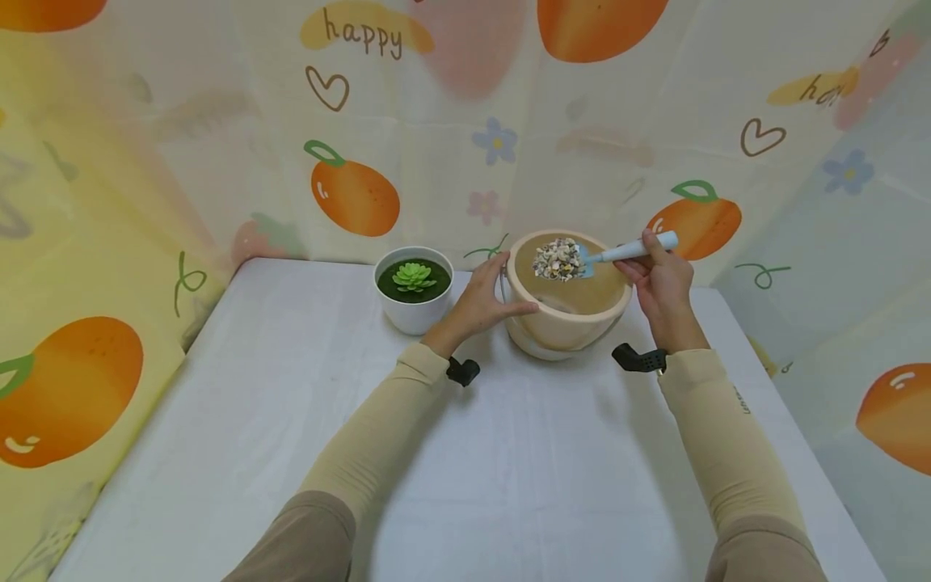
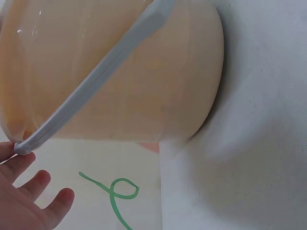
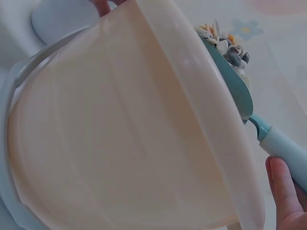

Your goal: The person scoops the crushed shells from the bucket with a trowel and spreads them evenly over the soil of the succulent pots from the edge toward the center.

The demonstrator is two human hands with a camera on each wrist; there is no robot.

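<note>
Head view — trowel [image 1: 614, 254] — pale blue, slim-handled.

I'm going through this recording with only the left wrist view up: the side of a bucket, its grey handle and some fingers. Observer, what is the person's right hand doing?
Observer: The right hand holds a blue shovel by its handle.
Operator: My view cuts off the top. Is anything on the blade?
Observer: Yes, a heap of what look like small shells, held over the opening of the bucket.
Operator: And does anything stand beside the bucket?
Observer: A white pot with a green succulent, to the person's left of it.
</note>
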